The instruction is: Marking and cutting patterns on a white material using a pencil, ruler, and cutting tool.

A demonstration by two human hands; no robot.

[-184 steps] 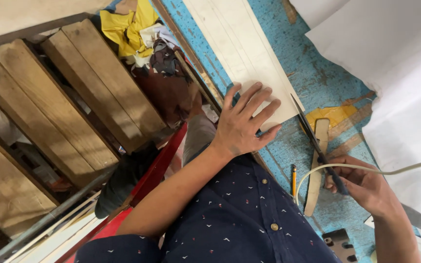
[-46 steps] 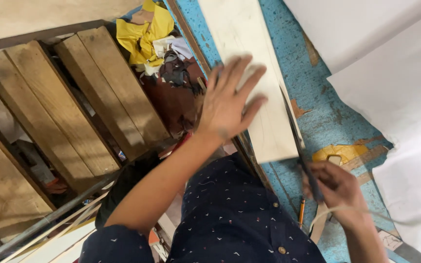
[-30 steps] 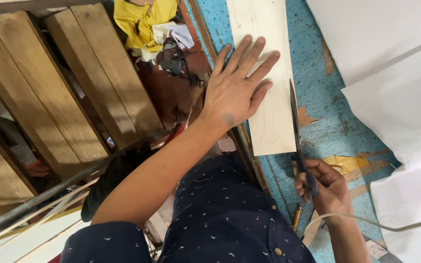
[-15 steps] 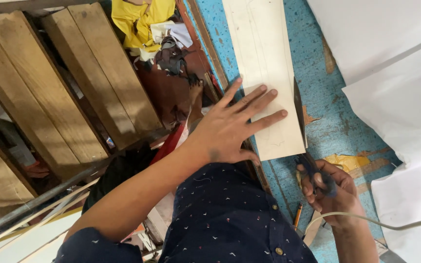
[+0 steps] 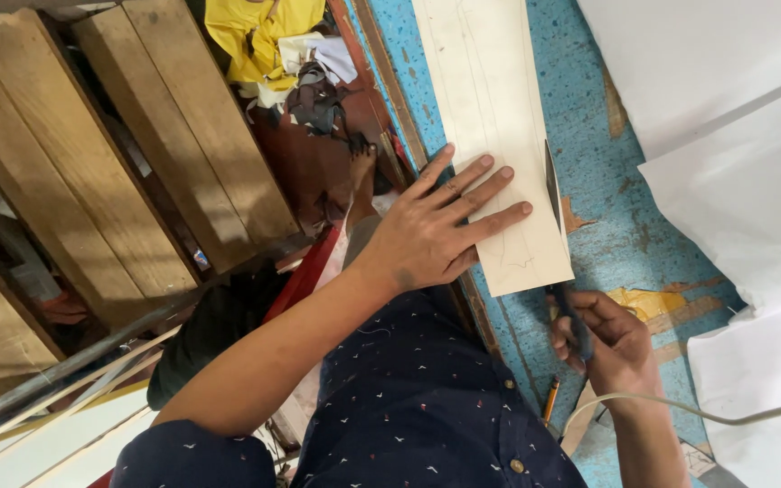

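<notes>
No packages, labels, signs or screens show anywhere in this view.

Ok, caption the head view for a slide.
Left hand flat on pale board; right hand grips dark tool at its edge.

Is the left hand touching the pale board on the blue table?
Touching. The head view shows the left hand lying flat on the pale board, fingers spread across its near end with no gap visible.
</notes>
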